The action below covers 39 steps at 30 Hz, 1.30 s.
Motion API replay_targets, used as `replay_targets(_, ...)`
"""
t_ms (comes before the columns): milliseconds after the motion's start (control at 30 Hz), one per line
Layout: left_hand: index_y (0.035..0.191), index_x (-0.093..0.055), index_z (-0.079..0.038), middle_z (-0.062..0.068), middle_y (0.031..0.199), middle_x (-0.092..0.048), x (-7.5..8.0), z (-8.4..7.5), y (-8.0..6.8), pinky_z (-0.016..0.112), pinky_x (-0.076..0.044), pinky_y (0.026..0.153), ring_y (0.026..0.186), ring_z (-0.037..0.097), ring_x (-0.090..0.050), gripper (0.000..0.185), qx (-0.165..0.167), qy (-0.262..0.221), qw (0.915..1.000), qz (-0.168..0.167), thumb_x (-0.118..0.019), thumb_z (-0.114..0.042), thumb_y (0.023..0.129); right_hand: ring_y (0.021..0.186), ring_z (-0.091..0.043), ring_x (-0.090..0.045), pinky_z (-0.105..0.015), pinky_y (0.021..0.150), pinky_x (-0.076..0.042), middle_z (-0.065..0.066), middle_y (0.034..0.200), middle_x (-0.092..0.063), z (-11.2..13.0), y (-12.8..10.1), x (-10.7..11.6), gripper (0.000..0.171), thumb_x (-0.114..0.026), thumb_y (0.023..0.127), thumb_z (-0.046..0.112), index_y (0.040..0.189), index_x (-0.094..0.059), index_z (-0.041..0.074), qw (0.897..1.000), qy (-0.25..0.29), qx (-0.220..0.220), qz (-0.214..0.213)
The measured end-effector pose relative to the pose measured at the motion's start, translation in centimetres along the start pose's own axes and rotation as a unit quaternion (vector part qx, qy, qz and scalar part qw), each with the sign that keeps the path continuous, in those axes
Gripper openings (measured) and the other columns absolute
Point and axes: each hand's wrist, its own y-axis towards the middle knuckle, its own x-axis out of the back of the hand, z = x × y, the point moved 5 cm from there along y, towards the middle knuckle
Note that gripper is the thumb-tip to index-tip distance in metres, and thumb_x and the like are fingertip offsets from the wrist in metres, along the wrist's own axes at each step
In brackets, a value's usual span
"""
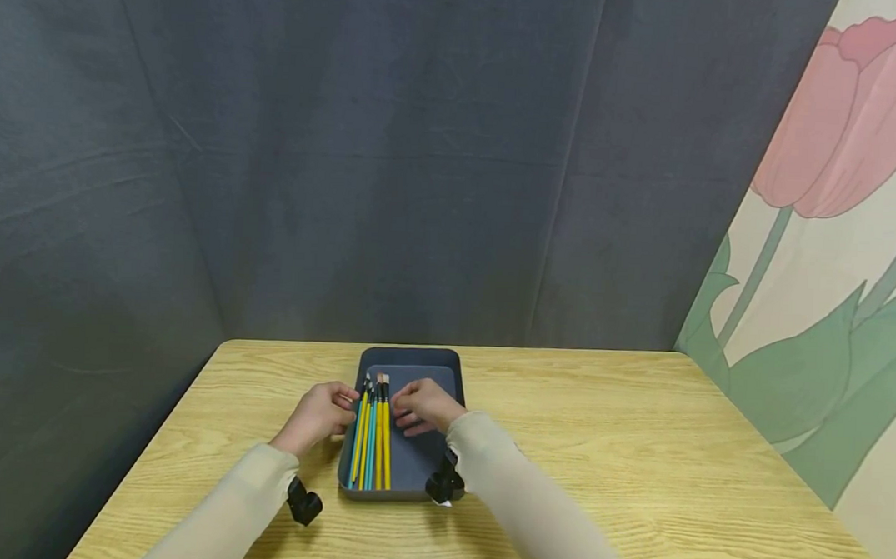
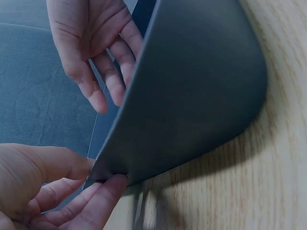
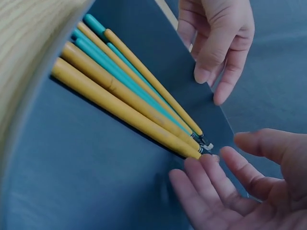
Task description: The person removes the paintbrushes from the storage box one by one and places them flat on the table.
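Note:
A dark grey rectangular tray (image 1: 410,461) sits on the table, with several yellow and teal paintbrushes (image 3: 129,103) lying lengthwise along its left side, bristles toward the far end. My left hand (image 1: 322,412) is at the tray's left wall. In the left wrist view that hand (image 2: 43,187) pinches the wall's rim between thumb and fingers. Over the tray, just right of the brush heads, is my right hand (image 1: 423,405). Seen from the right wrist, its loosely bent fingers (image 3: 206,184) are close to the brush heads; whether they touch cannot be told.
The light wooden table (image 1: 598,461) extends to both sides of the tray. A dark grey curtain (image 1: 386,160) hangs behind it, and a tulip-patterned panel (image 1: 817,246) is at the right. Each sleeved wrist wears a small black camera (image 1: 303,502).

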Motion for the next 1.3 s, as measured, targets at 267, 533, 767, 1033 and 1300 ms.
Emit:
replay_targets(267,0.115,-0.061,0.006,0.017,0.097,-0.057,0.0,-0.1,0.0,0.033,-0.058,0.064,0.075,0.020,-0.059,0.035,0.000,-0.004,1.0000,0.000,-0.062,0.010,0.081,0.084,-0.029,-0.067,-0.044,0.074,-0.059,-0.017,0.097,-0.065,-0.6,0.8,-0.7,0.016,-0.062,0.089,0.007,0.103,-0.065,-0.001,0.999,-0.021,-0.029,-0.007)
replay_targets(533,0.116,-0.061,0.006,0.017,0.098,-0.058,0.1,-0.1,0.0,0.033,-0.058,0.064,0.076,0.020,-0.059,0.035,-0.001,0.007,1.0000,0.000,-0.061,0.009,0.081,0.070,-0.019,-0.060,-0.041,0.070,-0.060,-0.011,0.087,-0.064,-0.6,1.0,-1.3,0.012,-0.064,0.088,0.002,0.099,-0.065,-0.001,0.999,-0.033,-0.039,-0.018)
replay_targets(767,0.115,-0.061,0.006,0.017,0.098,-0.058,0.1,0.1,0.1,0.033,-0.058,0.065,0.079,0.021,-0.060,0.036,-0.002,0.002,1.0000,0.002,-0.061,0.010,0.080,0.063,-0.015,-0.053,-0.042,0.073,-0.060,-0.010,0.082,-0.065,-0.6,1.1,-1.8,0.013,-0.063,0.087,-0.003,0.100,-0.066,-0.003,0.999,-0.030,-0.040,-0.018)
replay_targets(1033,0.114,-0.061,0.007,0.018,0.098,-0.059,0.1,0.1,0.1,0.033,-0.058,0.065,0.079,0.022,-0.060,0.036,-0.005,0.006,1.0000,-0.002,-0.061,0.011,0.078,0.058,-0.013,-0.051,-0.041,0.072,-0.060,-0.005,0.072,-0.059,-0.4,1.3,-2.0,0.018,-0.067,0.084,-0.005,0.102,-0.064,-0.005,0.999,-0.033,-0.038,-0.014)
replay_targets(1300,0.115,-0.060,0.007,0.018,0.099,-0.059,0.0,0.0,0.1,0.033,-0.058,0.065,0.078,0.021,-0.060,0.036,-0.008,0.007,0.9999,0.000,-0.061,0.011,0.079,0.058,-0.012,-0.050,-0.040,0.072,-0.060,-0.005,0.072,-0.059,-0.2,1.1,-2.0,0.018,-0.068,0.083,-0.006,0.101,-0.065,-0.004,0.998,-0.049,-0.046,-0.021)
